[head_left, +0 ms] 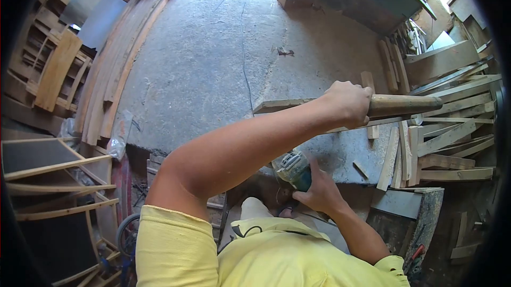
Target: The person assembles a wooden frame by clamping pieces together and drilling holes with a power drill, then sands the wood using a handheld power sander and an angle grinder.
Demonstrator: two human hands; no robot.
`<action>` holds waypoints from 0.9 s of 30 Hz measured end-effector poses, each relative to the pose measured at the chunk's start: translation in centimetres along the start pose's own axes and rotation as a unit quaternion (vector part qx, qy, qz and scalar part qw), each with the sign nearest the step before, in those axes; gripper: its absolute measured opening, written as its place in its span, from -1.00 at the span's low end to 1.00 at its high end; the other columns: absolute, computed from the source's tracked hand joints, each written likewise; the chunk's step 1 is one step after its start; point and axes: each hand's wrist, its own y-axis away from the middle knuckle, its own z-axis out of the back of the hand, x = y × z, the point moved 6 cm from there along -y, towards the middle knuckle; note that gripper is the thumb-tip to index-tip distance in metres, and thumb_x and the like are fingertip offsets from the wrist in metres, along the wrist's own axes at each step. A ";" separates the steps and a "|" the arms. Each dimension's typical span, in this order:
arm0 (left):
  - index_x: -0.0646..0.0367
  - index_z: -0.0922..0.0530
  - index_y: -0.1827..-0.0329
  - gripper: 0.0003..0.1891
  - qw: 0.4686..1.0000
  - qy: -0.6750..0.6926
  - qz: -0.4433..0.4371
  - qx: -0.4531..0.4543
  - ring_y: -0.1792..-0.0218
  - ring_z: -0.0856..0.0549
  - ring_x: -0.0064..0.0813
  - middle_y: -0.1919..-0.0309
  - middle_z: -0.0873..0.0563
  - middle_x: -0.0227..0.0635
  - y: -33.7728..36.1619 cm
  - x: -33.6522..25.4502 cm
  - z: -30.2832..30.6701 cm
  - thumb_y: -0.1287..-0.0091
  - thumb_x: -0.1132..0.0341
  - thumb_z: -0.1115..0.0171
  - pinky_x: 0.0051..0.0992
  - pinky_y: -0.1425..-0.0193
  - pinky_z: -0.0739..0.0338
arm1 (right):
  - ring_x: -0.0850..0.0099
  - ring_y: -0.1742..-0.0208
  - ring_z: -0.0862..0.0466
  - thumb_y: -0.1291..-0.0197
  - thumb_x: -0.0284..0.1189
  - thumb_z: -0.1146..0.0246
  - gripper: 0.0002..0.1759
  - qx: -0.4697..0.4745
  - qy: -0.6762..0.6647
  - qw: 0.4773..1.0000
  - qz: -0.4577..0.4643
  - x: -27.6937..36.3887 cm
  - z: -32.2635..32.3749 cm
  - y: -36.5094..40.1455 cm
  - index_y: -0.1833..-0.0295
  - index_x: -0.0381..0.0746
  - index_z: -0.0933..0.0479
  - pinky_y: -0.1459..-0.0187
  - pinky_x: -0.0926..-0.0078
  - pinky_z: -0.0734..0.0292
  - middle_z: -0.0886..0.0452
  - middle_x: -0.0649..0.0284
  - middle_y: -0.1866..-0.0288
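My left arm reaches across to the right, and my left hand [348, 101] is closed around a rounded, brown wooden piece [407, 105] that sticks out to the right of the fist. Behind the forearm runs a long wooden board [282, 105], partly hidden by the arm. Lower down, close to my body, my right hand [321, 190] grips a green power tool [298, 174] with a pale grey vented head. Its exact kind is not clear, and its working end is partly hidden under my left forearm. A short wood block [373, 131] shows below the rounded piece.
Stacked scrap wood [458, 143] fills the right side. Long planks [120, 58] lie along the left, beside wooden frames [64, 186]. A cable [244, 47] crosses the concrete floor [197, 58]. A green-sided workbench [394, 2] stands at the back right.
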 end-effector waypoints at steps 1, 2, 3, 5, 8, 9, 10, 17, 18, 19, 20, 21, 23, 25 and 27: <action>0.24 -0.52 -0.13 -0.49 1.000 0.005 -0.002 -0.005 0.06 -0.73 -0.05 0.08 -0.73 -0.03 0.0 -0.1 -0.1 -0.27 0.04 -0.31 -0.22 -0.08 -0.62 | -0.28 -0.02 -0.59 0.16 -0.33 -0.43 0.08 0.000 -0.002 1.000 -0.004 -0.4 0.1 0.2 -0.50 -0.13 0.00 -0.06 -0.06 -0.50 -0.60 -0.27 0.00; 0.24 -0.52 -0.13 -0.49 1.000 0.007 -0.003 -0.003 0.06 -0.73 -0.05 0.08 -0.73 -0.03 -0.1 -0.1 -0.1 -0.27 0.04 -0.31 -0.22 -0.08 -0.62 | -0.28 -0.07 -0.58 0.18 -0.34 -0.45 0.10 -0.003 0.004 1.000 -0.022 -1.1 0.4 0.4 -0.50 -0.14 -0.01 -0.11 -0.03 -0.48 -0.59 -0.27 -0.03; 0.24 -0.52 -0.13 -0.49 1.000 0.006 -0.003 -0.006 0.06 -0.73 -0.06 0.08 -0.73 -0.03 -0.1 -0.1 -0.1 -0.27 0.04 -0.32 -0.23 -0.07 -0.62 | -0.28 -0.12 -0.56 0.20 -0.34 -0.47 0.13 -0.007 0.009 0.999 -0.038 -1.8 0.7 0.6 -0.51 -0.16 -0.01 -0.16 0.00 -0.47 -0.59 -0.28 -0.06; 0.24 -0.52 -0.12 -0.49 1.000 0.006 -0.002 -0.007 0.07 -0.74 -0.06 0.09 -0.73 -0.03 0.0 0.0 0.0 -0.27 0.05 -0.32 -0.23 -0.07 -0.62 | -0.26 -0.12 -0.57 0.20 -0.34 -0.48 0.13 -0.017 0.007 0.998 -0.056 -2.8 1.2 1.1 -0.51 -0.17 -0.02 -0.17 0.02 -0.47 -0.59 -0.26 -0.07; 0.25 -0.52 -0.12 -0.50 1.000 0.015 -0.001 -0.008 0.08 -0.74 -0.06 0.10 -0.73 -0.03 0.0 -0.1 0.0 -0.27 0.05 -0.33 -0.24 -0.06 -0.63 | -0.23 -0.10 -0.60 0.20 -0.35 -0.46 0.08 -0.054 -0.002 0.995 -0.078 -4.2 2.3 2.0 -0.49 -0.14 -0.06 -0.14 0.03 -0.50 -0.61 -0.24 -0.06; 0.24 -0.52 -0.12 -0.50 1.000 0.012 0.000 -0.012 0.09 -0.74 -0.06 0.11 -0.73 -0.03 -0.1 -0.1 0.0 -0.28 0.05 -0.33 -0.24 -0.05 -0.63 | -0.23 -0.07 -0.61 0.19 -0.37 -0.44 0.04 -0.081 -0.008 0.993 -0.083 -4.7 3.0 2.3 -0.47 -0.09 -0.09 -0.11 0.02 -0.52 -0.63 -0.23 -0.03; 0.24 -0.52 -0.12 -0.50 1.000 0.010 0.001 -0.016 0.09 -0.74 -0.07 0.11 -0.73 -0.03 -0.1 -0.2 0.0 -0.28 0.05 -0.33 -0.24 -0.05 -0.63 | -0.23 -0.07 -0.61 0.19 -0.37 -0.44 0.04 -0.081 -0.008 0.993 -0.084 -5.4 3.3 2.6 -0.47 -0.09 -0.09 -0.11 0.02 -0.52 -0.63 -0.23 -0.03; 0.23 -0.53 -0.08 -0.53 1.000 0.015 0.001 -0.016 0.09 -0.73 -0.06 0.12 -0.73 -0.03 0.1 -0.1 0.2 -0.28 0.06 -0.32 -0.22 -0.05 -0.62 | -0.19 -0.05 -0.64 0.22 -0.36 -0.47 0.07 -0.123 -0.056 0.987 -0.093 -7.3 2.9 3.0 -0.48 -0.12 -0.09 -0.10 0.03 -0.53 -0.65 -0.18 -0.01; 0.23 -0.53 -0.07 -0.54 1.000 0.012 -0.001 -0.021 0.09 -0.73 -0.05 0.11 -0.73 -0.03 0.1 -0.1 0.2 -0.28 0.06 -0.32 -0.22 -0.05 -0.62 | -0.20 -0.04 -0.64 0.22 -0.35 -0.46 0.08 -0.110 -0.022 0.990 -0.086 -6.2 2.4 2.7 -0.49 -0.12 -0.09 -0.09 0.02 -0.53 -0.65 -0.19 0.01; 0.23 -0.53 -0.06 -0.55 1.000 0.010 -0.004 -0.025 0.09 -0.73 -0.05 0.11 -0.73 -0.02 0.1 -0.1 0.1 -0.27 0.07 -0.32 -0.21 -0.06 -0.62 | -0.20 -0.04 -0.64 0.22 -0.35 -0.46 0.08 -0.110 -0.023 0.990 -0.087 -5.5 1.9 2.4 -0.49 -0.12 -0.09 -0.09 0.02 -0.53 -0.65 -0.19 0.01; 0.23 -0.53 -0.06 -0.55 1.000 0.010 -0.005 -0.024 0.09 -0.73 -0.05 0.11 -0.73 -0.02 0.2 -0.3 0.2 -0.27 0.07 -0.32 -0.21 -0.06 -0.62 | -0.22 -0.04 -0.63 0.22 -0.33 -0.46 0.09 -0.088 -0.006 0.995 -0.055 -4.2 1.3 1.8 -0.49 -0.12 -0.08 -0.08 0.00 -0.53 -0.65 -0.19 0.01; 0.23 -0.53 -0.05 -0.55 1.000 0.015 -0.001 -0.019 0.09 -0.73 -0.04 0.11 -0.73 -0.02 0.2 -0.3 0.3 -0.27 0.07 -0.32 -0.21 -0.06 -0.62 | -0.23 -0.03 -0.62 0.22 -0.31 -0.45 0.09 -0.067 0.012 0.997 -0.022 -3.3 1.0 1.3 -0.50 -0.13 -0.08 -0.07 -0.02 -0.53 -0.64 -0.20 0.02; 0.23 -0.53 -0.05 -0.55 1.000 0.020 0.001 -0.013 0.09 -0.73 -0.04 0.11 -0.73 -0.02 0.2 -0.3 0.2 -0.27 0.07 -0.32 -0.20 -0.06 -0.61 | -0.22 -0.10 -0.60 0.22 -0.32 -0.46 0.12 -0.034 0.008 0.998 -0.045 -2.5 1.4 0.6 -0.51 -0.21 -0.06 -0.14 0.03 -0.50 -0.61 -0.23 -0.04; 0.24 -0.53 -0.05 -0.55 0.999 0.025 -0.001 -0.020 0.08 -0.73 -0.02 0.12 -0.73 -0.02 0.4 -0.3 0.2 -0.27 0.07 -0.32 -0.19 -0.07 -0.61 | -0.21 -0.16 -0.57 0.22 -0.32 -0.47 0.15 -0.002 0.005 0.998 -0.068 -3.1 1.3 0.6 -0.52 -0.29 -0.04 -0.21 0.07 -0.46 -0.58 -0.26 -0.11; 0.24 -0.52 -0.05 -0.55 1.000 0.022 -0.002 -0.020 0.08 -0.73 -0.02 0.12 -0.73 -0.02 0.3 -0.4 0.2 -0.27 0.07 -0.32 -0.19 -0.07 -0.61 | -0.25 -0.04 -0.61 0.21 -0.30 -0.44 0.07 -0.057 0.012 0.998 -0.033 -4.4 2.4 0.9 -0.49 -0.11 -0.09 -0.07 -0.02 -0.52 -0.63 -0.23 0.01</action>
